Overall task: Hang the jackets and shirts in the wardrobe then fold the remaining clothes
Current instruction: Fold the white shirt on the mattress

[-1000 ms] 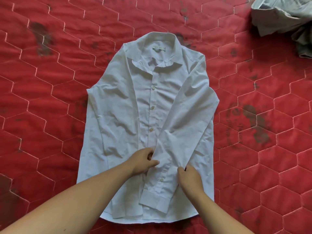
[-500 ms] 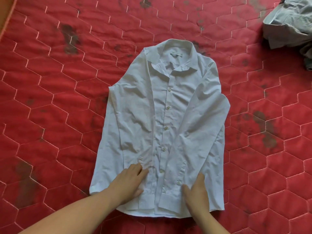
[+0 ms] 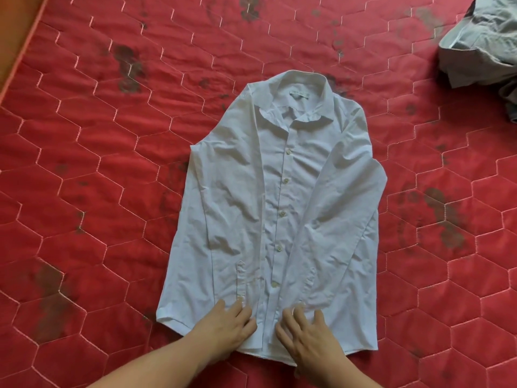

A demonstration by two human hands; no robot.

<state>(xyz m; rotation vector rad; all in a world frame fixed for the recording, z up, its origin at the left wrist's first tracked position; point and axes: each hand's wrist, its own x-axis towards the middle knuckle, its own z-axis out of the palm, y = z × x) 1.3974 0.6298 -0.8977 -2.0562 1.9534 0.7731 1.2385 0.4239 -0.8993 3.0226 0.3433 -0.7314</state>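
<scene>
I see both grips low in the head view, laid flat on the bottom of the white shirt (image 3: 279, 191). The left grip (image 3: 223, 330) is spread, palm down, with its straight fingers pressing the cloth just left of the button strip (image 3: 282, 214). The right grip (image 3: 307, 340) is also spread, fingers fanned and palm down, on the hem just right of that strip. Neither one pinches or curls round the fabric. The two grips are close together but apart, with the buttoned front running up between them.

The shirt lies face up on the red quilted mattress (image 3: 98, 191) and stretches away from the grips, with its collar (image 3: 296, 91) at the far end. Both sleeves are folded in over the front. The left sleeve (image 3: 232, 205) comes down to the left grip's fingertips, and its cuff slit is just beyond them. The right sleeve (image 3: 330, 219) slants down toward the right grip, ending just beyond its fingers. The hem corner left of the left grip is slightly rumpled.

Well beyond the right grip, off to the far right, is a crumpled heap of grey clothes (image 3: 481, 43), well apart from the shirt. Dark stains (image 3: 128, 68) blotch the mattress on both sides. Far beyond the left grip, an orange strip (image 3: 14, 37) edges the mattress; I cannot tell what it is.
</scene>
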